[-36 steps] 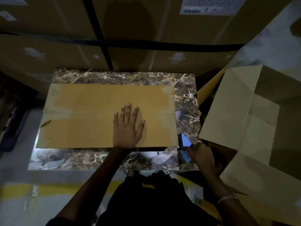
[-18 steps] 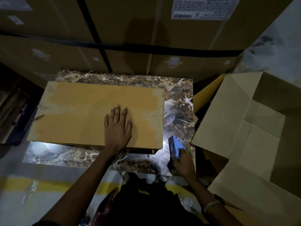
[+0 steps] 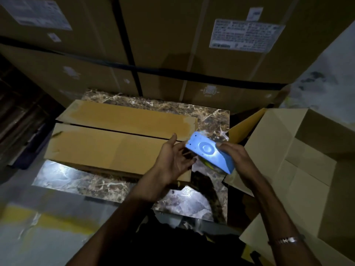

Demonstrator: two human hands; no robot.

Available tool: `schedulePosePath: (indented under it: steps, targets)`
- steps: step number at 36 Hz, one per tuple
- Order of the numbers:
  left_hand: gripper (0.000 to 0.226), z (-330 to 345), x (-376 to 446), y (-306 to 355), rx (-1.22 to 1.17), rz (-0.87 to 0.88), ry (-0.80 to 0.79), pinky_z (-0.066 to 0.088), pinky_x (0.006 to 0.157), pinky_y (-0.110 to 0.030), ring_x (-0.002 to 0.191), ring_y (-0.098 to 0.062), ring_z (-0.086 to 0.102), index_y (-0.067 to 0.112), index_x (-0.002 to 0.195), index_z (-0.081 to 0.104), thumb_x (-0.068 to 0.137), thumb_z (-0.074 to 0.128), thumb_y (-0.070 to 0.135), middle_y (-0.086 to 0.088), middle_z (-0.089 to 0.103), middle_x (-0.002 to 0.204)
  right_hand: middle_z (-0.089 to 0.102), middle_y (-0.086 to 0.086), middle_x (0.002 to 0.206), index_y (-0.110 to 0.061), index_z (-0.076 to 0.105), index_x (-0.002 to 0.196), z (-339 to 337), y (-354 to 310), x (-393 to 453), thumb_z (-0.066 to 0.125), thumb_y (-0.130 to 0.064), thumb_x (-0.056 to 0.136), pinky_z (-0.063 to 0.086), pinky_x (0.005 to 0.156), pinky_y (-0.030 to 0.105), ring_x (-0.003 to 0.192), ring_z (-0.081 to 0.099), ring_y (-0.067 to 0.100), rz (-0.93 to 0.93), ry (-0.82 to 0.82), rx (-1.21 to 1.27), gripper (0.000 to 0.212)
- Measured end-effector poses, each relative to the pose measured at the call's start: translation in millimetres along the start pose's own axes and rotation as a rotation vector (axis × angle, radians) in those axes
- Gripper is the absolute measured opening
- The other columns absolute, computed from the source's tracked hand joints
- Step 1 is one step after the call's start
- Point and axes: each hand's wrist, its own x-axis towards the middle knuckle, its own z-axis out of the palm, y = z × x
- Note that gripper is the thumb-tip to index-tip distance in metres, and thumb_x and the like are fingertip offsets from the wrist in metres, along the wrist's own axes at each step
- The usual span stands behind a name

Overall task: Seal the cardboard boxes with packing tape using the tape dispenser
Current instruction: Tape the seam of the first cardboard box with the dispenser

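A wall of stacked cartons (image 3: 172,45) is seen behind, strapped with dark bands, and an opened empty carton (image 3: 299,160) is parked to the right. In front, a marble-patterned table (image 3: 209,116) carries the flat cardboard box (image 3: 107,146), its two top flaps lying closed but with a dark gap showing along the seam; no tape is seen on it yet.

Above the box's right end, the blue tape dispenser (image 3: 208,153) is held up in the right hand (image 3: 233,156), whose fingers are wrapped round its rear end. The left hand (image 3: 172,162) is brought in beside it, palm up, fingers spread loosely and gripping nothing, their tips at the dispenser's underside. The loose tape end is probably being sought; it cannot be made out in this dim light.

For a clean seal, the flaps should be pressed together first so the gap is shut. The tape end should be anchored over the right edge, a little down the side wall. The dispenser should then be drawn straight along the seam under steady downward pressure, with the free hand smoothing behind it.
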Motion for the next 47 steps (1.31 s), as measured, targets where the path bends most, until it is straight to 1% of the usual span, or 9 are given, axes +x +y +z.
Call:
schedulePosePath:
  steps: [4, 7, 11, 14, 19, 27, 33, 40, 47]
  targets:
    - [0.042, -15.5, -12.7, 18.4, 0.008, 0.006, 0.006, 0.048, 0.109, -0.047, 0.102, -0.027, 0.070, 0.008, 0.122, 0.071, 0.108, 0.050, 0.042, -0.014, 0.071, 0.125, 0.046, 0.014, 0.072, -0.006, 0.055, 0.069, 18.8, 3.7, 11.3, 0.064, -0.034, 0.103, 0.031, 0.063, 0.030, 0.063, 0.043, 0.018, -0.043, -0.129, -0.134, 0.045]
    - [0.029, -31.7, -22.8, 20.8, 0.079, 0.010, 0.033, 0.058, 0.099, -0.043, 0.101, -0.022, 0.074, 0.008, 0.122, 0.071, 0.108, 0.055, 0.026, -0.010, 0.076, 0.119, 0.035, -0.004, 0.061, -0.027, 0.043, 0.056, 34.9, 0.1, 14.7, 0.061, -0.031, 0.105, 0.027, 0.065, 0.034, 0.058, 0.036, 0.018, -0.038, -0.187, -0.136, 0.052]
    - [0.031, -52.4, -39.3, 20.3, 0.004, 0.050, 0.043, 0.060, 0.097, -0.044, 0.113, -0.024, 0.073, 0.008, 0.131, 0.068, 0.105, 0.060, 0.023, -0.011, 0.074, 0.128, 0.057, -0.015, 0.061, -0.032, 0.065, 0.053, 49.4, -4.4, 17.0, 0.065, -0.022, 0.101, 0.036, 0.068, 0.029, 0.060, 0.051, 0.008, -0.018, -0.214, -0.068, 0.049]
    - [0.030, -64.6, -49.7, 18.5, -0.073, 0.123, 0.075, 0.063, 0.092, -0.041, 0.104, -0.023, 0.077, 0.005, 0.131, 0.068, 0.103, 0.060, 0.012, -0.016, 0.074, 0.128, 0.074, -0.004, 0.081, -0.023, 0.078, 0.071, 58.8, -5.7, 23.2, 0.070, -0.039, 0.089, 0.044, 0.069, 0.030, 0.071, 0.065, 0.018, 0.013, -0.251, 0.002, 0.025]
    - [0.031, -80.6, -62.0, 19.9, -0.056, 0.193, 0.106, 0.065, 0.086, -0.033, 0.097, -0.021, 0.079, 0.003, 0.126, 0.070, 0.096, 0.066, 0.009, -0.017, 0.076, 0.121, 0.061, 0.030, 0.086, 0.009, 0.065, 0.083, 74.9, -9.0, 32.6, 0.075, -0.062, 0.078, 0.040, 0.068, 0.032, 0.069, 0.058, 0.036, -0.025, -0.327, 0.042, 0.071]
    - [0.029, -121.2, -62.6, 49.0, 0.053, 0.190, 0.144, 0.061, 0.072, -0.020, 0.089, -0.014, 0.079, -0.001, 0.127, 0.070, 0.100, 0.061, -0.003, -0.012, 0.079, 0.107, 0.042, 0.017, 0.077, 0.012, 0.050, 0.075, 112.7, -21.9, 54.0, 0.078, -0.065, 0.076, 0.027, 0.072, 0.038, 0.075, 0.044, 0.026, -0.008, -0.427, 0.043, 0.081]
    - [0.021, -158.2, -48.8, 99.2, 0.213, 0.283, 0.239, 0.061, 0.097, -0.036, 0.105, -0.024, 0.075, 0.001, 0.116, 0.076, 0.097, 0.068, 0.002, -0.016, 0.079, 0.114, 0.041, 0.022, 0.067, 0.006, 0.052, 0.072, 154.2, -41.7, 79.7, 0.072, -0.039, 0.097, 0.033, 0.058, 0.027, 0.061, 0.041, 0.024, -0.053, -0.452, -0.120, 0.055]
    - [0.017, -218.8, -43.0, 197.6, 0.415, 0.405, 0.342, 0.064, 0.073, -0.027, 0.081, -0.019, 0.075, 0.002, 0.099, 0.080, 0.090, 0.071, -0.009, -0.014, 0.080, 0.095, 0.062, 0.001, 0.070, -0.009, 0.065, 0.081, 242.6, -66.8, 125.0, 0.085, -0.061, 0.076, 0.041, 0.058, 0.030, 0.061, 0.058, 0.013, -0.043, -0.438, -0.321, 0.055]
    - [0.022, -294.8, -44.0, 281.5, 0.419, 0.366, 0.398, 0.067, 0.079, -0.039, 0.091, -0.031, 0.076, -0.002, 0.102, 0.080, 0.089, 0.066, -0.013, -0.020, 0.080, 0.099, 0.065, 0.008, 0.074, -0.015, 0.063, 0.079, 343.2, -97.9, 172.0, 0.080, -0.073, 0.073, 0.041, 0.057, 0.033, 0.060, 0.059, 0.016, -0.126, -0.459, -0.468, 0.062]
